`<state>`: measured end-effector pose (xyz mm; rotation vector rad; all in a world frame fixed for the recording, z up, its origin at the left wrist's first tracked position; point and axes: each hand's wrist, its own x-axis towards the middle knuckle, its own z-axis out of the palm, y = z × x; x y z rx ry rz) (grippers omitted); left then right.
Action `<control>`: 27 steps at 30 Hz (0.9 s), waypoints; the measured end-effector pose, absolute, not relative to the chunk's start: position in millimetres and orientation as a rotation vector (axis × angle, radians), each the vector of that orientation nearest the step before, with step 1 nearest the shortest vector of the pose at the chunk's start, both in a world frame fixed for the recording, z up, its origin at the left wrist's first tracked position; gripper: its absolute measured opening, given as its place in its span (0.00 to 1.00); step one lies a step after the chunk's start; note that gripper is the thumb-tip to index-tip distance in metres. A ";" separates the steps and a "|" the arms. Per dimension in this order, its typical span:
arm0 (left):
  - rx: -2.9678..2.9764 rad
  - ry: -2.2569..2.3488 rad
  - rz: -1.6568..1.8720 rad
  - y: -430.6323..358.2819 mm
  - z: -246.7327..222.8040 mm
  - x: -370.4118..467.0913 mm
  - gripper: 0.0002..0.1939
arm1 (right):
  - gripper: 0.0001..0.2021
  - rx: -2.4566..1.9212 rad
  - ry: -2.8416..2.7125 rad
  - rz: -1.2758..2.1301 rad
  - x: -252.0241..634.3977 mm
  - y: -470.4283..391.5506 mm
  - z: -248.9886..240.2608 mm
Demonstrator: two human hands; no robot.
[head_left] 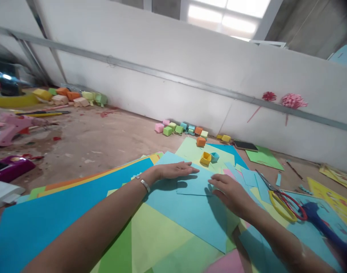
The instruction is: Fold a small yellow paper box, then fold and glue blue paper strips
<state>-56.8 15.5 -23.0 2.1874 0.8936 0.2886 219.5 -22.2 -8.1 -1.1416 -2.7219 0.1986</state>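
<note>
A light blue sheet (173,206) lies on top of several coloured sheets, and a smaller light blue piece (194,186) rests on it. My left hand (177,170) lies palm down with its fingers stretched out to the right, over the upper edge of the smaller piece. Close to that piece's right end is my right hand (230,191), fingers apart and pointing left, with nothing held. Whether its fingertips touch the paper cannot be told. Just beyond the hands stand a yellow open paper box (205,158) and a light blue one (215,156).
Scissors (281,201) with red and yellow handles lie at the right, near a phone (245,146). Small paper cubes (167,131) line the white wall. A pink glue gun (15,127) and yellow tape roll (14,99) are at the left.
</note>
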 end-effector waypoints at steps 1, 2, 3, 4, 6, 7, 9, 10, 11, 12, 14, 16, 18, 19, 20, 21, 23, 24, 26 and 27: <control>2.168 0.910 0.312 14.7 -22.8 -57.9 0.27 | 0.16 -1.116 -2.724 0.235 208.2 -16.2 -11.4; 2.150 0.921 0.337 14.4 -23.4 -58.6 0.27 | 0.18 -1.103 -2.724 0.267 200.1 -10.5 -15.5; 2.133 0.925 0.363 14.4 -24.9 -59.0 0.27 | 0.20 -1.105 -2.713 0.302 195.1 -5.7 -19.7; 2.118 0.922 0.389 14.7 -26.9 -58.9 0.26 | 0.21 -1.117 -2.692 0.341 193.0 -2.1 -23.6; 2.091 0.915 0.448 15.3 -31.4 -57.6 0.25 | 0.19 -1.153 -2.627 0.433 195.4 1.1 -29.0; 2.078 0.918 0.481 15.1 -33.2 -56.5 0.25 | 0.16 -1.169 -2.582 0.483 198.8 0.7 -30.4; 2.050 0.953 0.548 13.0 -34.9 -53.8 0.26 | 0.08 -1.188 -2.472 0.581 206.8 -2.9 -31.9; 2.038 0.988 0.584 11.2 -35.0 -52.3 0.26 | 0.04 -1.192 -2.404 0.625 210.6 -5.4 -32.6; 2.029 1.028 0.620 9.1 -34.7 -50.6 0.27 | 0.02 -1.194 -2.329 0.666 213.9 -7.8 -33.7; 2.025 1.068 0.657 7.1 -34.4 -48.6 0.29 | 0.03 -1.193 -2.250 0.704 216.6 -9.6 -35.4; 2.030 1.143 0.765 4.4 -34.8 -43.8 0.33 | 0.06 -1.186 -2.091 0.777 219.9 -10.7 -40.0; 2.050 1.201 0.871 4.3 -36.7 -37.8 0.33 | 0.09 -1.170 -1.944 0.838 221.5 -8.6 -44.9; 2.067 1.296 1.016 5.1 -38.9 -30.5 0.31 | 0.08 -1.136 -1.821 0.884 222.2 -5.5 -48.3; 2.076 1.349 1.097 4.8 -39.8 -26.4 0.28 | 0.08 -1.112 -1.771 0.904 222.2 -4.4 -49.4; 2.083 1.393 1.174 3.6 -40.3 -22.1 0.25 | 0.08 -1.083 -1.730 0.923 222.1 -3.8 -50.0; 2.087 1.425 1.244 1.2 -40.6 -17.4 0.23 | 0.08 -1.052 -1.698 0.941 221.7 -3.8 -50.5; 2.085 1.435 1.334 -6.4 -41.1 -7.2 0.19 | 0.10 -0.983 -1.667 0.978 220.2 -5.6 -51.4; 2.074 1.419 1.360 -10.9 -41.6 -1.9 0.18 | 0.11 -0.948 -1.663 0.993 219.2 -7.1 -52.0; 2.039 1.356 1.357 -18.9 -43.3 8.1 0.18 | 0.10 -0.877 -1.680 1.012 216.9 -10.6 -53.6; 2.010 1.322 1.352 -21.6 -44.6 12.3 0.18 | 0.09 -0.846 -1.696 1.011 215.9 -12.4 -54.4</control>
